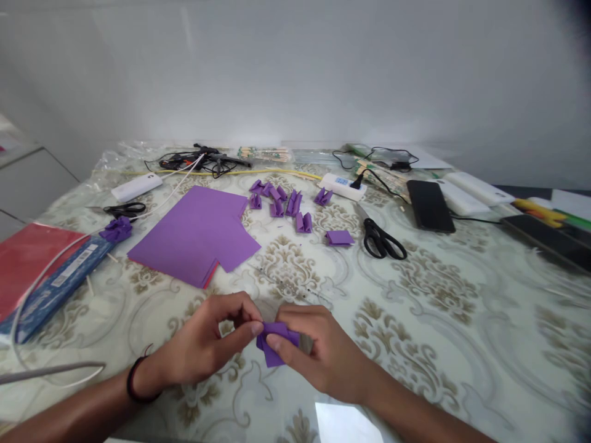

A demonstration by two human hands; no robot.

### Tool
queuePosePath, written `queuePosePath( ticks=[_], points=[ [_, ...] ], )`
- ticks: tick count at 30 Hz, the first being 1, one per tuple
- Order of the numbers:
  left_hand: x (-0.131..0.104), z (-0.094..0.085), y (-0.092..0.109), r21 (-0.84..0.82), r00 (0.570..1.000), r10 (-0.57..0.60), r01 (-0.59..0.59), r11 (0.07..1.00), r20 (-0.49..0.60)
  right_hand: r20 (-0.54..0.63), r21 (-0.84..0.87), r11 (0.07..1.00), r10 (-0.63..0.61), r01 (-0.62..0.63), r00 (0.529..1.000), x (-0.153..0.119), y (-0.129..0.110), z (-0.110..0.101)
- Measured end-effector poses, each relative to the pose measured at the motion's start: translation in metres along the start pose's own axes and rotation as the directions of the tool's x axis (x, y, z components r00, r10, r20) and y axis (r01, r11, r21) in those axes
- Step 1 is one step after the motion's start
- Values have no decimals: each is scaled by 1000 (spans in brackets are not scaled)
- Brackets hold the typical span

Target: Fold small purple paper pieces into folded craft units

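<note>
A small folded piece of purple paper (276, 355) is held just above the patterned tablecloth, near the front middle. My left hand (210, 338) pinches its upper left corner between thumb and index finger. From the other side my right hand (318, 347) grips it, thumb on top and the fingers behind. Part of the paper is hidden by the right thumb and fingers. Beyond the hands lie several folded purple paper pieces (303, 223), and one flatter folded piece (339, 237) lies beside them. Large purple sheets (189, 231) are stacked to the left.
Black-handled scissors (383, 240) lie right of the folded pieces, below a white power strip (342, 186). A black phone (430, 206) is farther right. At left are other scissors (125, 209), a crumpled purple paper piece (116, 229) and a red and blue packet (50, 271).
</note>
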State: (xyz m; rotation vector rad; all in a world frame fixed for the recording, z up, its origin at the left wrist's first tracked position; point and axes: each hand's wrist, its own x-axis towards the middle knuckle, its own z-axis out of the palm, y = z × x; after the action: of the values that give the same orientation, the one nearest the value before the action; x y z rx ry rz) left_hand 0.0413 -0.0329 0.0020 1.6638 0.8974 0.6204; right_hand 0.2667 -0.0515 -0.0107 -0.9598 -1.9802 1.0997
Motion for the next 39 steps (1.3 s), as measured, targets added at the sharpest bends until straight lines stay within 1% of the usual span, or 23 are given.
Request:
queuePosePath(
  ticks=[4,8,12,19,24,30,39],
  points=[
    [0,0,0,-25,1000,-7,7,1000,12,77,-8,999,-50,51,996,0,1,1],
    [0,-1,3,16,999,-4,4,1000,41,125,13,998,-67,66,990,0,1,1],
    [-1,-1,4,58,997,34,-38,998,69,136,19,999,-50,48,989,0,1,1],
    [-1,-1,3,90,994,65,-73,993,93,168,124,992,-58,37,984,-1,-2,-1],
    [0,0,4,93,995,67,-74,993,80,161,117,993,-40,21,986,-1,-2,-2],
    [-1,-1,4,92,995,52,-60,994,84,203,128,992,-18,-8,979,0,0,-1],
    [0,-1,5,69,994,45,-51,996,96,200,98,995,-19,-1,980,-2,3,1]
  ],
)
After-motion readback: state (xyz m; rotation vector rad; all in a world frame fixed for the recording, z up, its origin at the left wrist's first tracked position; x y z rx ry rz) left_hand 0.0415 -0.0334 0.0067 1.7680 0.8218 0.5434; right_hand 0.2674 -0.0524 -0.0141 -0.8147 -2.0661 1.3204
